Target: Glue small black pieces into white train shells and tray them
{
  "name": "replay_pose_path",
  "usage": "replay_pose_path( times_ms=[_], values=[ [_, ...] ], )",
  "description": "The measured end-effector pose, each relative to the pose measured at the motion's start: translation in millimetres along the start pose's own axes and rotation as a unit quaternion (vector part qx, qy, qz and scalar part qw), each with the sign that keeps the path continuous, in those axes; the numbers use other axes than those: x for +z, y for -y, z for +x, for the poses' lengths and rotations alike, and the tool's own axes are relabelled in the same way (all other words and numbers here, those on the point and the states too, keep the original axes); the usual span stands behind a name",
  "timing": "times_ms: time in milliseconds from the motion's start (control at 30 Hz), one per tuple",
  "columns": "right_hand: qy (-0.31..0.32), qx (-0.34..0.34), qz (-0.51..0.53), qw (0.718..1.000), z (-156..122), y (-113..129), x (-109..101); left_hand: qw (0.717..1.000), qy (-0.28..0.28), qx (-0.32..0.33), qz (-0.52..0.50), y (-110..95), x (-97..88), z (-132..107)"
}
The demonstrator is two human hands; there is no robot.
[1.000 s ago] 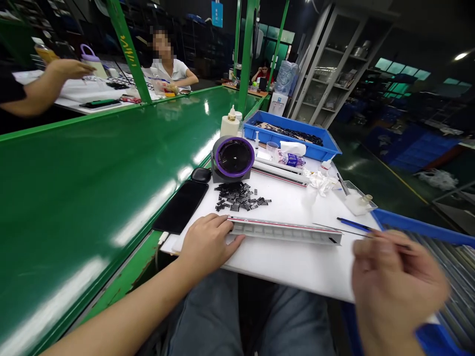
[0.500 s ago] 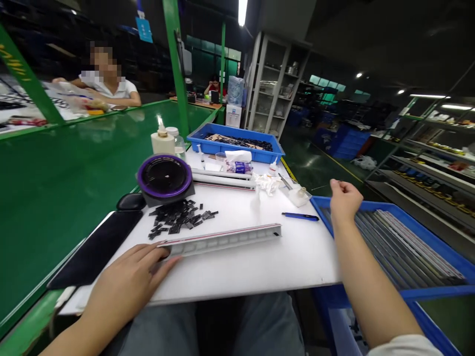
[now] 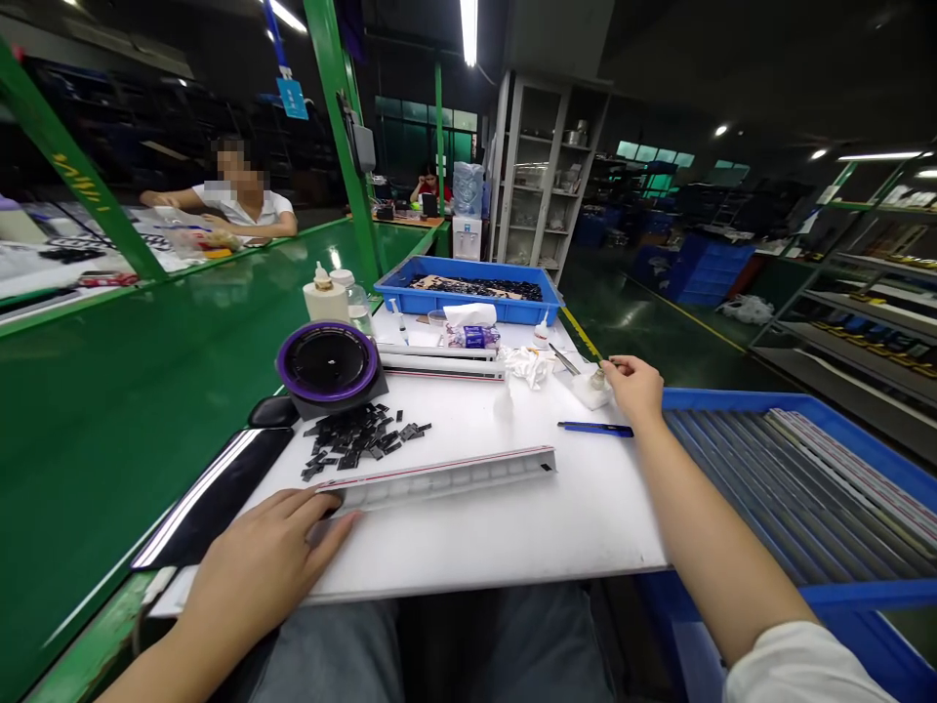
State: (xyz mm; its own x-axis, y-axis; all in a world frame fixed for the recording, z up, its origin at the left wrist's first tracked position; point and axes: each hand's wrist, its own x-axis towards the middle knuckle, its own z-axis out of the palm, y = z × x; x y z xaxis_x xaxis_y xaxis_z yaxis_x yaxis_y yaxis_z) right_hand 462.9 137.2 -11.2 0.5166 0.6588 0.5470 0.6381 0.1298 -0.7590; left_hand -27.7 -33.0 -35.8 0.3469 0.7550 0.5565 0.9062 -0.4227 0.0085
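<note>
My left hand [image 3: 267, 547] grips the near left end of a long pale plastic channel strip [image 3: 446, 478] with a red line along its upper edge, which lies on the white work board [image 3: 468, 557]. At the board's right side, my right hand [image 3: 635, 389] has its fingers pinched beside a small jar [image 3: 597, 379] in a white holder. The thin wire-like stick seen in these fingers earlier is hard to make out now. Small black pieces [image 3: 358, 434] lie in a loose pile beyond the strip. A blue pen-like tool [image 3: 594, 429] rests left of my right forearm.
A round purple-rimmed device [image 3: 329, 361] stands at the left, by a dark phone-like slab [image 3: 220, 493]. Farther back are other strips [image 3: 439, 366], crumpled tissue [image 3: 527, 367] and a blue tray [image 3: 468, 305]. A blue bin [image 3: 732, 400] of strips stands right. A co-worker [image 3: 249, 210] sits far left.
My right hand has moved left and slightly down from over the bin's edge to the small jar. My left hand still holds the strip in about the same place. The view has shifted slightly.
</note>
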Motion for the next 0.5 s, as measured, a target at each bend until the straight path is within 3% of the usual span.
replay_pose_path(
  times_ms=[100,300,400,500],
  values=[
    [-0.014,-0.004,-0.009,1.000,-10,-4,-1,0.998,0.033,-0.009,0.055,-1,-0.9,0],
    [-0.072,-0.027,0.005,0.997,-14,-3,-12,0.995,0.008,0.034,0.091,-19,-1.1,21],
    [-0.129,-0.036,0.025,0.991,1,-5,-45,0.994,0.015,0.075,0.073,-28,2.3,38],
    [-0.172,-0.043,-0.001,0.984,13,-13,-100,0.992,0.041,0.111,0.052,-32,5.6,48]
  ],
)
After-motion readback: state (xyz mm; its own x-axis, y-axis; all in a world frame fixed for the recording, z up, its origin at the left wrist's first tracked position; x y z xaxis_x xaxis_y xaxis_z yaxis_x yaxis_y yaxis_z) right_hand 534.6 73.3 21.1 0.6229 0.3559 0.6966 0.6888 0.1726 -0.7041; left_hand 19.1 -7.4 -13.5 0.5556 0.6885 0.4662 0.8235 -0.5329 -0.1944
